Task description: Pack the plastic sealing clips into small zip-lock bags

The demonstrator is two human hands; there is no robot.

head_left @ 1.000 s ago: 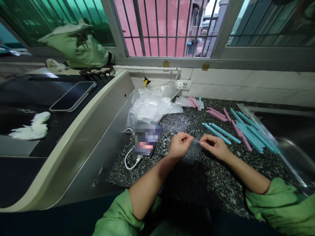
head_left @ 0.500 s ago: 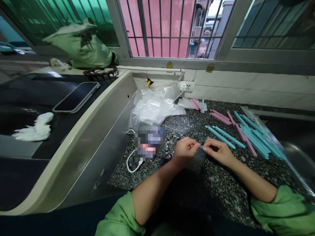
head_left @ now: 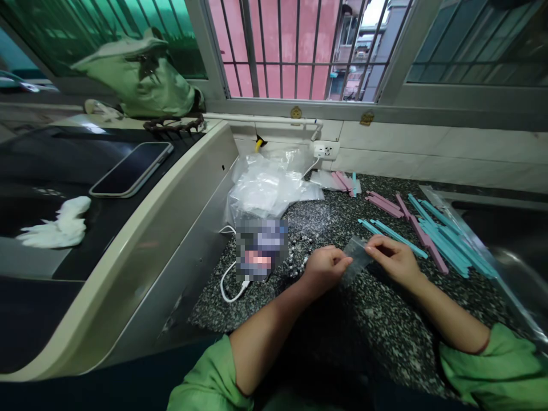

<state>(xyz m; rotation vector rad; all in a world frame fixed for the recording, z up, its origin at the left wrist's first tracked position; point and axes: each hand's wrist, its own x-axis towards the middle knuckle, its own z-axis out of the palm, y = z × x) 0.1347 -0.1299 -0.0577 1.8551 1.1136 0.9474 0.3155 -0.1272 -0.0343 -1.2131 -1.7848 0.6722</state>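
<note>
A small clear zip bag [head_left: 356, 254] is stretched between my two hands above the speckled counter. My left hand [head_left: 326, 267] is closed on the bag's left edge, thumb pressed to the fingers. The bag's upper right corner is pinched by my right hand [head_left: 394, 260], between thumb and fingertips. Just left of my left hand, several small shiny dark beads [head_left: 299, 251] lie on the counter. Beyond my right hand lie two turquoise strips [head_left: 385, 231]. Whether anything is inside the bag I cannot tell.
Turquoise strips [head_left: 449, 245] and pink strips [head_left: 385, 205] lie near the sink [head_left: 514, 240] at right. A heap of clear plastic bags [head_left: 265, 188] sits by the wall. A blurred-out device with a white cable [head_left: 226, 295] is at left; a phone [head_left: 132, 170] rests on the appliance.
My hands have moved apart slightly, my right hand going right. The bag between them now shows more of its upper part.
</note>
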